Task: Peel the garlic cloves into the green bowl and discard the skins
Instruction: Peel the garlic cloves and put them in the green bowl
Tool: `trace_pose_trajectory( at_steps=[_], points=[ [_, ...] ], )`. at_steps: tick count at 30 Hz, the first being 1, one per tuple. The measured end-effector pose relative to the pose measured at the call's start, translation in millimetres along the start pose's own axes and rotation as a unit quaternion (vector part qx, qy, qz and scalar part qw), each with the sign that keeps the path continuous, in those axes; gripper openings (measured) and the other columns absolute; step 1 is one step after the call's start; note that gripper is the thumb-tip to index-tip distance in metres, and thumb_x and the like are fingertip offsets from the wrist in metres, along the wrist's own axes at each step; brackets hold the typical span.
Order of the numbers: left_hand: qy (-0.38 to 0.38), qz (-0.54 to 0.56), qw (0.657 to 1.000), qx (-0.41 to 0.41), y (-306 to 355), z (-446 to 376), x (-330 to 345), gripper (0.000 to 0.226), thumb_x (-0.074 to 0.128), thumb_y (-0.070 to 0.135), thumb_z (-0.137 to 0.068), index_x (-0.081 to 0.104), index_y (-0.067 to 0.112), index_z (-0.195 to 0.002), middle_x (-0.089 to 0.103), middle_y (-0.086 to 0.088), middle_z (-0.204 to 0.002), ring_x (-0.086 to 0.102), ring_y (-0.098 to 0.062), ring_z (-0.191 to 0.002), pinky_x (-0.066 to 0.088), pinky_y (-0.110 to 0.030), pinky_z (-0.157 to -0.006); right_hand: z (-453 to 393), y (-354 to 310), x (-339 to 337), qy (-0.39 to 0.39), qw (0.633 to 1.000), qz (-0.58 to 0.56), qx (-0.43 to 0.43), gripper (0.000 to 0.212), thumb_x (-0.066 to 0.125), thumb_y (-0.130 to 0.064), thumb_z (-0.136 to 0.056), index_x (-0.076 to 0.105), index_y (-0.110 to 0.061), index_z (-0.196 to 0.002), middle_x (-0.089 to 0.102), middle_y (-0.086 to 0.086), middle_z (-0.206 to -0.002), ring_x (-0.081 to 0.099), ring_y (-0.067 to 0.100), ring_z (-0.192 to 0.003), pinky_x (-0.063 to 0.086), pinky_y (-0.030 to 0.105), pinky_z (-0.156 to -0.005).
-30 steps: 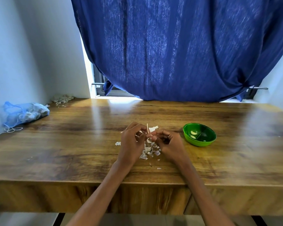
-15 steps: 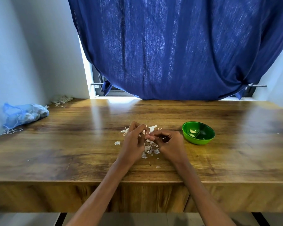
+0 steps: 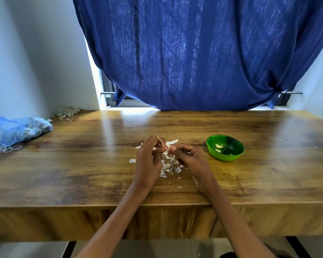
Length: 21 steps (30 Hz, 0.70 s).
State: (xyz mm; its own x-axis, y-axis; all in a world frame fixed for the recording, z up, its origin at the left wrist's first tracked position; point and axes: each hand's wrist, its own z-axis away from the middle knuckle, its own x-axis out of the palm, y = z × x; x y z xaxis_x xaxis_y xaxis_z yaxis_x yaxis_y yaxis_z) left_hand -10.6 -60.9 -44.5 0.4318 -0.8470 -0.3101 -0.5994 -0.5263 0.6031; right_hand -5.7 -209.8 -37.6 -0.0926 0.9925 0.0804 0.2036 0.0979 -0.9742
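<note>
Pinching between both hands' fingers (image 3: 164, 149) — seemingly a garlic clove (image 3: 167, 150) (mostly hidden).

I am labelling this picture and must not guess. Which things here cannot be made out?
- Clove, head view: hidden between the fingers of the left hand and right hand.
- Bowl, head view: two cloves show; paler bits are too small to name.
- Blue bag, head view: contents blurred by the mesh.
- Far-corner heap, head view: too small to tell skins from cloves.
- Skins: partly covered by both hands.
</note>
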Motion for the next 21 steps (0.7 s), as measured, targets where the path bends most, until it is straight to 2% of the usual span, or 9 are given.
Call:
trace_pose_trajectory(
  at_steps=[4, 8, 12, 14, 16, 18, 19, 21],
  points=[
    [0.016, 0.007, 0.998, -0.056, -2.7, 1.7, -0.4, 0.021, 0.069, -0.007, -0.087, 0.068, 0.013, -0.093, 0.071, 0.011, -0.083, 0.067, -0.004, -0.078, 0.054, -0.025, -0.068, 1.3, -1.0, -1.8, 0.013, 0.999, -0.045, 0.026, 0.014, 0.072, -0.009, -0.091, 0.075, -0.001, -0.102, 0.076, 0.001, -0.078, 0.058, 0.004, -0.063, 0.048, 0.017, -0.058],
    [0.021, 0.017, 0.996, -0.081, -3.1, 3.0, -2.5, 0.037, 0.073, -0.005, -0.085, 0.072, 0.018, -0.114, 0.076, 0.009, -0.100, 0.072, -0.002, -0.094, 0.058, -0.023, -0.081, 3.2, -3.6, -1.4, 0.015, 0.999, -0.043, 0.031, 0.011, 0.072, -0.007, -0.091, 0.074, -0.006, -0.103, 0.079, 0.008, -0.089, 0.062, 0.003, -0.065, 0.050, 0.017, -0.060],
    [-0.010, -0.078, 0.995, -0.062, -1.8, 2.8, -3.1, 0.050, 0.071, -0.007, -0.079, 0.072, 0.018, -0.123, 0.072, 0.001, -0.122, 0.064, -0.016, -0.116, 0.045, -0.024, -0.099, 4.2, -4.4, -1.0, 0.022, 1.000, -0.011, 0.018, 0.010, 0.072, -0.008, -0.091, 0.074, -0.013, -0.100, 0.079, 0.007, -0.091, 0.066, 0.003, -0.070, 0.053, 0.019, -0.062],
    [-0.010, -0.078, 0.995, -0.062, -0.7, 1.8, -2.8, 0.045, 0.069, -0.003, -0.085, 0.073, 0.021, -0.123, 0.069, 0.002, -0.130, 0.058, -0.017, -0.124, 0.039, -0.026, -0.103, 4.0, -3.8, -0.6, 0.029, 1.000, 0.006, 0.006, 0.010, 0.073, -0.009, -0.091, 0.075, -0.015, -0.098, 0.079, 0.005, -0.089, 0.068, 0.003, -0.070, 0.053, 0.020, -0.062],
    [-0.003, -0.055, 0.997, -0.046, 3.5, 1.8, -3.7, 0.029, 0.068, 0.012, -0.094, 0.074, 0.023, -0.120, 0.069, 0.013, -0.122, 0.059, -0.002, -0.117, 0.044, -0.025, -0.100, 3.8, -3.1, -0.5, 0.036, 0.999, 0.023, -0.009, 0.009, 0.074, -0.010, -0.090, 0.076, -0.017, -0.096, 0.079, 0.002, -0.086, 0.068, 0.003, -0.070, 0.053, 0.020, -0.062],
    [-0.009, -0.020, 0.999, -0.031, 10.2, 2.4, -5.9, 0.022, 0.071, 0.022, -0.094, 0.076, 0.024, -0.115, 0.067, 0.027, -0.107, 0.061, 0.013, -0.100, 0.047, -0.014, -0.090, 4.3, -3.3, -0.3, 0.035, 0.998, 0.036, -0.026, 0.010, 0.074, -0.009, -0.091, 0.076, -0.018, -0.094, 0.078, -0.001, -0.084, 0.070, 0.003, -0.071, 0.053, 0.018, -0.060],
    [-0.013, 0.000, 0.999, -0.030, 12.8, 2.9, -6.7, 0.021, 0.074, 0.023, -0.091, 0.077, 0.024, -0.113, 0.065, 0.031, -0.102, 0.062, 0.017, -0.095, 0.047, -0.009, -0.085, 4.4, -3.4, -0.1, 0.031, 0.998, 0.040, -0.031, 0.011, 0.073, -0.008, -0.091, 0.075, -0.018, -0.094, 0.079, -0.002, -0.085, 0.071, 0.004, -0.074, 0.053, 0.018, -0.060],
    [-0.002, 0.032, 0.999, -0.040, 15.6, 3.6, -7.3, 0.022, 0.080, 0.022, -0.085, 0.079, 0.025, -0.107, 0.067, 0.033, -0.097, 0.066, 0.014, -0.091, 0.049, -0.007, -0.078, 4.0, -3.0, 0.1, 0.023, 0.998, 0.051, -0.038, 0.011, 0.073, -0.008, -0.091, 0.075, -0.018, -0.094, 0.079, -0.001, -0.088, 0.072, 0.006, -0.078, 0.054, 0.018, -0.060]
  ],
)
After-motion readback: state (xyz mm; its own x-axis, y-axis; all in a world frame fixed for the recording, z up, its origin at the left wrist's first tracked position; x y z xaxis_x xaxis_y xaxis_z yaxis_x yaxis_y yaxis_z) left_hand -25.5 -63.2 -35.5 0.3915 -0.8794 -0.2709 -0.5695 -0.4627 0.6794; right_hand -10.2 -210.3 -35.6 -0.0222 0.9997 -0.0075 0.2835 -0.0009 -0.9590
